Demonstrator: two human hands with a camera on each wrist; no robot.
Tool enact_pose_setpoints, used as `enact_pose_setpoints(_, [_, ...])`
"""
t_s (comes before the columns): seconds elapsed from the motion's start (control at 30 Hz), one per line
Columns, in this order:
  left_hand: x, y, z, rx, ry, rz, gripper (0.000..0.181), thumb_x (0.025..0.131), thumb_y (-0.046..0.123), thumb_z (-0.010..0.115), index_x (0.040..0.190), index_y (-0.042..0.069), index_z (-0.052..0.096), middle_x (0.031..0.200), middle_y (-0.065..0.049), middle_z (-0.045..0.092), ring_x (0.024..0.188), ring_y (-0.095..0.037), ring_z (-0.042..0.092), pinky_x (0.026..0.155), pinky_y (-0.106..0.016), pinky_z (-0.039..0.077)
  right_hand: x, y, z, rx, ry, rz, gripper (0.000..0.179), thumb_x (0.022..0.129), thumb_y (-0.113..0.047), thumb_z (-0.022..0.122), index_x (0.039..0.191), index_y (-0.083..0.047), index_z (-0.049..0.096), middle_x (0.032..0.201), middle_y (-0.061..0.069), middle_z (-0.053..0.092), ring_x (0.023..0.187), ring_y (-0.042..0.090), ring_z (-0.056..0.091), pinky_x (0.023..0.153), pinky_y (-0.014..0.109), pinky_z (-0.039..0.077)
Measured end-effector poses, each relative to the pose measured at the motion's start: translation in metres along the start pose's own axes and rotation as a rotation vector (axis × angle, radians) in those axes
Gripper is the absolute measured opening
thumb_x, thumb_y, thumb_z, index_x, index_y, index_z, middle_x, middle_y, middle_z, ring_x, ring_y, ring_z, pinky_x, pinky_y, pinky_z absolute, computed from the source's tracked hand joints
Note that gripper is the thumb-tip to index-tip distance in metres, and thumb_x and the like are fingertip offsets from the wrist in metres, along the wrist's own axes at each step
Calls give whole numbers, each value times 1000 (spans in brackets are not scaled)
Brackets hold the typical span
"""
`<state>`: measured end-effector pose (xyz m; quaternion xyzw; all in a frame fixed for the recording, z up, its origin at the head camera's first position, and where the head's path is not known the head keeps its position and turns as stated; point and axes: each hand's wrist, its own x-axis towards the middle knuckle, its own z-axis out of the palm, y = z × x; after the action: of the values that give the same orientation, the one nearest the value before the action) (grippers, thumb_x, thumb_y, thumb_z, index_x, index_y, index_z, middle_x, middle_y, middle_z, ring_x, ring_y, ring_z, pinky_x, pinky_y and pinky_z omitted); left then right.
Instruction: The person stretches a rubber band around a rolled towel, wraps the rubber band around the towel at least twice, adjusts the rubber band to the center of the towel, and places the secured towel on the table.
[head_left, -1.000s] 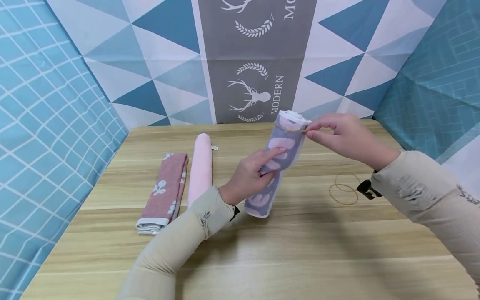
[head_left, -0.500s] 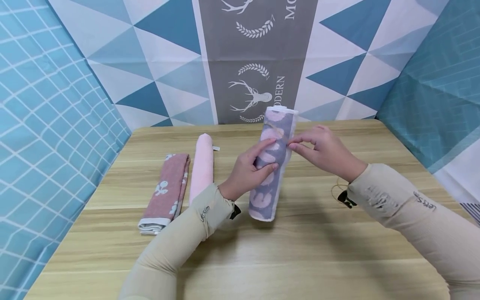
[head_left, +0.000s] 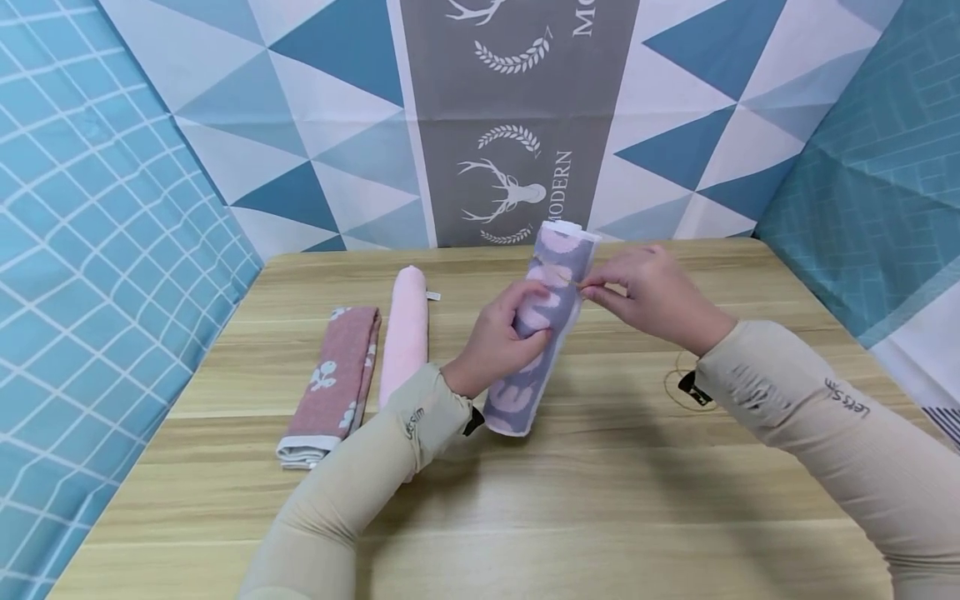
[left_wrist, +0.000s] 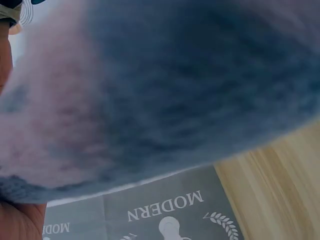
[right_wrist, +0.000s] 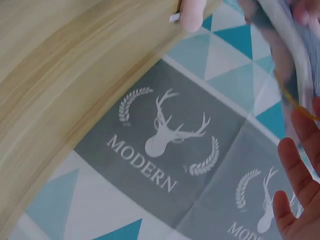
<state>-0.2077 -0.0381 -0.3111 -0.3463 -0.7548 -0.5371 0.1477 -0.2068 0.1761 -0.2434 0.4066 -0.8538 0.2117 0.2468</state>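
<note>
A rolled towel (head_left: 517, 396), grey-purple with pink shapes, is held up tilted above the table. My left hand (head_left: 498, 342) grips it around the middle, thumb on the near side. A thin yellow rubber band (right_wrist: 287, 96) lies across the roll's upper part. My right hand (head_left: 652, 296) pinches this band at the towel's right edge with thumb and forefinger. In the right wrist view, other fingers of the right hand (right_wrist: 300, 180) spread loosely. The towel (left_wrist: 200, 90) fills most of the left wrist view and hides most of the left hand.
On the wooden table (head_left: 600, 517), a pink rolled towel (head_left: 405, 333) lies left of the hands. Beside it is a folded reddish towel (head_left: 330, 379) with white patterns. Loose rubber bands (head_left: 678, 396) lie at right, partly behind the right wrist. A patterned cloth (head_left: 352, 125) hangs behind.
My right hand has moved down and left from near the towel's top end, bringing the rubber band lower along the roll. The towel swung more upright, then tilted again in my left hand.
</note>
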Motion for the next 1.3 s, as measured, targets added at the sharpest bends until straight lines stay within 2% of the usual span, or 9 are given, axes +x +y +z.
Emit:
enact_pose_setpoints(0.17, [-3,-1,-3,-42,11,-37,35,81,-5,69,110,-3,51,106,-25,59,86,-32,60,70,-30,53,1,6,-2,29,-5,57,9,79,1,76,88,2,75,84,14,73,77,31,68,79,51,46])
enact_pose_setpoints(0.27, [-4,-1,-6,-46,28,-44,34,82,-3,71,110,-3,51,105,-25,59,86,-32,61,70,-30,53,1,5,-2,18,-8,47,9,79,0,76,87,1,75,83,13,73,77,30,67,78,51,46])
enact_pose_setpoints(0.5, [-5,-4,-11,134,61,25,28,79,-6,66,106,-2,57,102,-21,57,89,-30,55,75,-32,48,5,-1,8,-4,4,-105,10,74,3,79,83,0,75,76,8,72,67,20,64,62,39,49])
enact_pose_setpoints(0.6, [-6,-4,-12,153,55,52,29,79,-6,65,107,-2,61,100,-20,56,86,-29,52,72,-29,47,5,-4,12,2,-17,-142,11,74,2,79,84,-1,76,76,8,72,68,21,65,65,41,50])
enact_pose_setpoints(0.73, [-4,-5,-11,120,27,99,33,80,-4,67,113,-2,66,100,-21,58,81,-27,51,67,-24,47,2,-5,11,3,-19,-138,13,73,4,79,84,-2,75,77,7,72,71,22,65,70,46,49])
enact_pose_setpoints(0.83, [-3,-4,-9,93,8,107,35,83,-1,69,117,-3,64,99,-21,57,79,-24,51,62,-22,48,-2,-4,11,14,11,-131,15,71,6,80,83,-1,75,75,6,71,71,22,65,71,45,48])
enact_pose_setpoints(0.97, [-3,-4,-10,79,24,94,36,84,1,69,119,-2,62,95,-19,54,77,-23,50,59,-22,46,-7,-2,16,36,77,-128,16,71,7,78,86,1,75,77,9,72,73,25,65,73,47,47])
enact_pose_setpoints(1.1, [-5,-5,-13,107,24,128,33,85,-3,66,117,-2,61,97,-19,53,82,-26,50,66,-23,48,-10,3,22,64,147,-110,16,71,10,75,86,4,73,80,13,72,77,31,65,77,47,45])
enact_pose_setpoints(1.3, [-7,-5,-15,74,8,175,27,85,-4,65,111,-2,58,101,-21,53,88,-30,51,72,-24,49,-11,7,24,103,206,-66,17,69,13,74,85,8,72,79,18,71,78,33,62,78,36,43])
